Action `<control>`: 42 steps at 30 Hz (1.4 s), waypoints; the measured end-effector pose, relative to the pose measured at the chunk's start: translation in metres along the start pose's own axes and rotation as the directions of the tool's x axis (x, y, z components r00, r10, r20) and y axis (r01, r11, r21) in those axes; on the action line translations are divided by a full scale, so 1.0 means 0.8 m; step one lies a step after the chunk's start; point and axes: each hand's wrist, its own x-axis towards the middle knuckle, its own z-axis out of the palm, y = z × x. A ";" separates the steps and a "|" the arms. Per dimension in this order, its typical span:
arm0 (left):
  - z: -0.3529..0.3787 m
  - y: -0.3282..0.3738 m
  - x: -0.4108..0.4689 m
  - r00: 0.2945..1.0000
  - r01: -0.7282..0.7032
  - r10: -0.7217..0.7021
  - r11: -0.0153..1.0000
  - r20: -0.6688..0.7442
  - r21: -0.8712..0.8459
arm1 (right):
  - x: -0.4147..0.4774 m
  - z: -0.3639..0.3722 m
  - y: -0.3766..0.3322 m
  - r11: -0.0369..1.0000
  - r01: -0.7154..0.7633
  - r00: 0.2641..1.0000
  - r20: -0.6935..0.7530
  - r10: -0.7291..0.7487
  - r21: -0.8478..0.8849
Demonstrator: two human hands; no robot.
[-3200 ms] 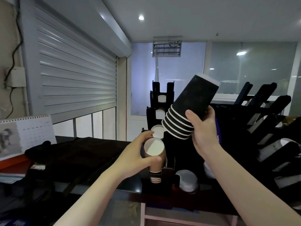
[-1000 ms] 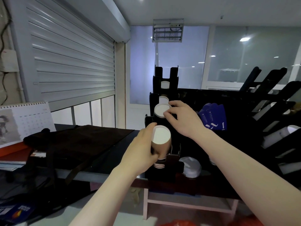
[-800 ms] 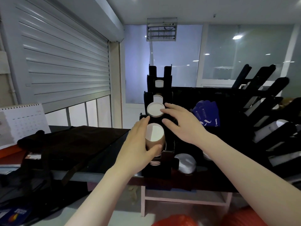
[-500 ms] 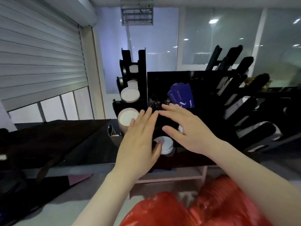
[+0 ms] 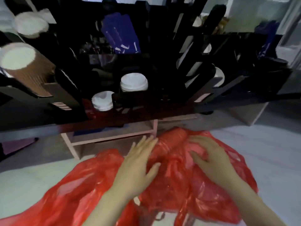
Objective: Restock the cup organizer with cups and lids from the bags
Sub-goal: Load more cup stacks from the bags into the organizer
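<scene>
Both hands, left hand [image 5: 138, 162] and right hand [image 5: 213, 160], rest spread on red bags [image 5: 175, 185]

Crumpled red bags [image 5: 171, 185] lie below the black cup organizer [image 5: 162, 88].

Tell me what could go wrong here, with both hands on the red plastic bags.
The red bags are thin, crumpled and overlapping. The left hand and right hand lie flat on them with no grip, so a hasty pull might tear the plastic.
Their contents are hidden, so pressing down could crush whatever is inside.
The brown cup stack juts out of the organizer above, so standing up carelessly might knock it.
</scene>
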 end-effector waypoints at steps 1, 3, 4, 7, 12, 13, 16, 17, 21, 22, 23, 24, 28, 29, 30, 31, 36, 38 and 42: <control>0.015 0.008 0.001 1.000 -0.003 0.004 0.999 0.030 -0.045 | -0.012 -0.003 0.017 1.000 -0.028 0.998 -0.048 0.027 -0.009; 0.042 0.026 0.004 0.997 0.005 0.006 0.990 0.081 -0.138 | -0.032 -0.008 0.048 0.996 -0.078 0.992 -0.107 0.073 -0.049; 0.052 0.036 0.007 0.995 0.012 0.006 0.985 0.101 -0.175 | -0.039 -0.009 0.061 0.991 -0.089 0.990 -0.115 0.077 -0.096; 0.078 0.063 0.022 0.982 0.023 0.025 0.969 0.189 -0.246 | -0.054 -0.007 0.088 0.944 -0.012 0.992 -0.119 -0.029 -0.330; 0.114 0.094 0.050 0.946 0.027 -0.002 0.997 0.325 -0.073 | -0.059 0.008 0.102 0.922 0.095 0.991 -0.052 -0.123 -0.376; 0.122 0.096 0.052 0.938 0.027 -0.036 0.999 0.344 0.030 | -0.058 0.013 0.102 0.922 0.113 0.991 -0.028 -0.133 -0.371; 0.141 0.091 0.052 0.915 0.084 -0.176 0.964 0.363 0.254 | -0.053 0.027 0.102 0.905 0.164 0.985 0.018 -0.171 -0.392; 0.143 0.086 0.050 0.916 0.113 -0.212 0.950 0.339 0.290 | -0.051 0.031 0.102 0.901 0.172 0.984 0.023 -0.177 -0.398; 0.134 0.057 0.035 0.924 0.217 -0.321 0.887 0.208 0.407 | -0.040 0.044 0.104 0.898 0.232 0.971 0.034 -0.237 -0.373; 0.131 0.050 0.031 0.918 0.257 -0.355 0.870 0.175 0.421 | -0.037 0.049 0.103 0.895 0.269 0.961 0.037 -0.274 -0.357; 0.128 0.045 0.029 0.909 0.292 -0.387 0.856 0.154 0.426 | -0.034 0.055 0.100 0.883 0.319 0.945 0.048 -0.322 -0.345; 0.125 0.041 0.027 0.900 0.318 -0.411 0.847 0.145 0.426 | -0.031 0.062 0.095 0.860 0.381 0.922 0.070 -0.381 -0.340; 0.115 0.036 0.024 0.871 0.360 -0.465 0.824 0.159 0.438 | -0.023 0.093 0.073 0.731 0.618 0.786 0.248 -0.567 -0.289; 0.113 0.036 0.023 0.865 0.363 -0.473 0.820 0.166 0.443 | -0.021 0.100 0.069 0.713 0.645 0.762 0.298 -0.575 -0.275; 0.112 0.035 0.023 0.858 0.368 -0.482 0.818 0.177 0.443 | -0.019 0.105 0.067 0.702 0.660 0.747 0.341 -0.571 -0.269; 0.112 0.034 0.022 0.850 0.374 -0.490 0.818 0.190 0.436 | -0.017 0.108 0.065 0.698 0.664 0.739 0.378 -0.558 -0.268; 0.119 0.032 0.018 0.824 0.440 -0.517 0.842 0.232 0.313 | -0.010 0.118 0.063 0.736 0.634 0.731 0.494 -0.471 -0.236; 0.121 0.030 0.017 0.826 0.459 -0.515 0.851 0.229 0.255 | -0.008 0.118 0.062 0.761 0.615 0.732 0.509 -0.453 -0.207; 0.116 0.012 0.007 0.888 0.395 -0.438 0.883 0.142 0.254 | -0.002 0.113 0.058 0.760 0.620 0.739 0.472 -0.481 -0.194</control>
